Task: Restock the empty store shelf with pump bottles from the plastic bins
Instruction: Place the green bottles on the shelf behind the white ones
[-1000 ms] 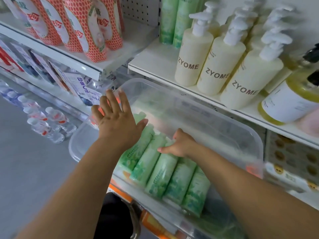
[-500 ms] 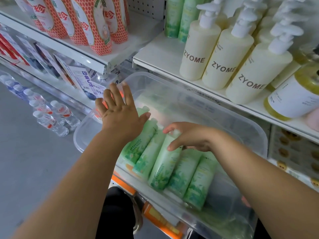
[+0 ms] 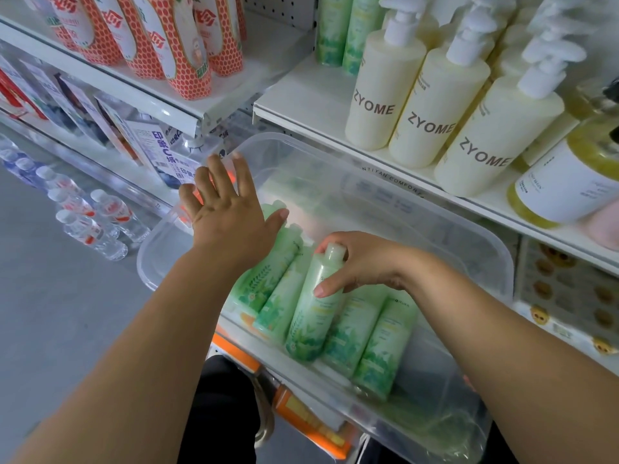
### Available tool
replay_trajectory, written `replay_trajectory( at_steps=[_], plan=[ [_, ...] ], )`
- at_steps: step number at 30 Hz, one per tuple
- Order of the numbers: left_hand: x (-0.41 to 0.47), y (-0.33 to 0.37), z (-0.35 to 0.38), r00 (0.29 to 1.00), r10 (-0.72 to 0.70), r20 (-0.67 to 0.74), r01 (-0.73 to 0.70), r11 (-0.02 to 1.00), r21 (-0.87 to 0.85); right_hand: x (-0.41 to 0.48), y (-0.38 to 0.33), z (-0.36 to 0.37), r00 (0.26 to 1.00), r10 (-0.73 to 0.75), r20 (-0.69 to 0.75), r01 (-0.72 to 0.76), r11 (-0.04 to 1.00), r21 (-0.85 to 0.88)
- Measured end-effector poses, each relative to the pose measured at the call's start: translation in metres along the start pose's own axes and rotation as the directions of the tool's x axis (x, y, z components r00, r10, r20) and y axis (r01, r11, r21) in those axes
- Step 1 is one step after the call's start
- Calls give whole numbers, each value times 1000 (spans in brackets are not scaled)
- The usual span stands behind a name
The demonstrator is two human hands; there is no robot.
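- Frankly, the shelf (image 3: 301, 95) worries me most: a careless swing upward could knock over the ZYOME bottles (image 3: 378, 95) standing near its front edge.
- The bin (image 3: 495, 259) looks tilted, so a hard tug might shift it.
- The row (image 3: 368, 333) of green bottles lies packed side by side in the bin, so a neighbour could drag or roll.
- The bottle (image 3: 311, 316) I hold only near its cap, so it might slip or swing. Its top is raised and its base is down in the row.
- My right hand (image 3: 361, 266) is curled round that bottle's neck, with the thumb on its body.
- My left hand (image 3: 227, 219) is flat with fingers spread over the bin's left rim and holds nothing. I cannot tell whether it touches.
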State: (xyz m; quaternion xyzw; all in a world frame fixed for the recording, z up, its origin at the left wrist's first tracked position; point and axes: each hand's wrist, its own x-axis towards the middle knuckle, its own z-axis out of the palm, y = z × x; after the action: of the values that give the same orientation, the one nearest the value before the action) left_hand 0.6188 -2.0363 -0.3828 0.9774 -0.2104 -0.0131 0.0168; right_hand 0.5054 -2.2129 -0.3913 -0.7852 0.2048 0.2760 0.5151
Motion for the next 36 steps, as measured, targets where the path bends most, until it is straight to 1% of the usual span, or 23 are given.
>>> replay_trajectory(
  at_steps=[3, 5, 7, 9, 10, 13, 15, 18, 20, 24, 28, 30, 33, 36],
  plan=[
    [-3, 0, -8, 997, 1, -77, -4, 999, -40, -4, -7, 5, 996, -52, -78, 45, 995, -86],
    [-3, -4, -14, 990, -21, -137, 3, 992, -129, -7, -13, 8, 985, -102, -136, 87, 990, -115],
    [-1, -8, -19, 981, -63, -182, 21, 974, -227, -13, -22, 10, 970, -148, -193, 134, 987, -87],
    [2, -9, -21, 975, -100, -201, 43, 963, -267, -21, -30, 10, 947, -174, -270, 173, 984, -28],
    [3, -8, -22, 974, -112, -199, 54, 959, -277, -26, -36, 9, 928, -183, -325, 183, 983, -30],
    [6, -9, -26, 967, -166, -192, 86, 927, -366, -40, -52, 9, 829, -205, -521, 214, 976, -44],
    [8, -18, -31, 956, -238, -172, 135, 875, -464, -47, -64, 9, 745, -245, -620, 306, 952, -8],
    [9, -36, -31, 925, -356, -132, 222, 789, -573, -56, -84, 6, 618, -341, -709, 423, 904, -66],
    [8, -40, -29, 927, -356, -121, 214, 765, -607, -58, -100, 1, 544, -399, -738, 454, 880, -141],
    [6, -35, -31, 945, -320, -69, 222, 782, -582, -55, -140, -14, 427, -476, -769, 428, 856, -292],
    [9, -37, -31, 947, -318, -47, 222, 751, -622, -45, -185, -40, 364, -523, -771, 356, 843, -404],
    [9, -37, -32, 946, -322, -38, 225, 736, -638, -37, -207, -55, 357, -519, -777, 314, 850, -423],
    [10, -35, -35, 944, -324, -66, 200, 715, -670, -15, -231, -81, 385, -486, -785, 238, 874, -424],
    [10, -33, -37, 949, -299, -96, 159, 724, -672, 8, -247, -100, 402, -476, -782, 164, 878, -450]
  ],
)
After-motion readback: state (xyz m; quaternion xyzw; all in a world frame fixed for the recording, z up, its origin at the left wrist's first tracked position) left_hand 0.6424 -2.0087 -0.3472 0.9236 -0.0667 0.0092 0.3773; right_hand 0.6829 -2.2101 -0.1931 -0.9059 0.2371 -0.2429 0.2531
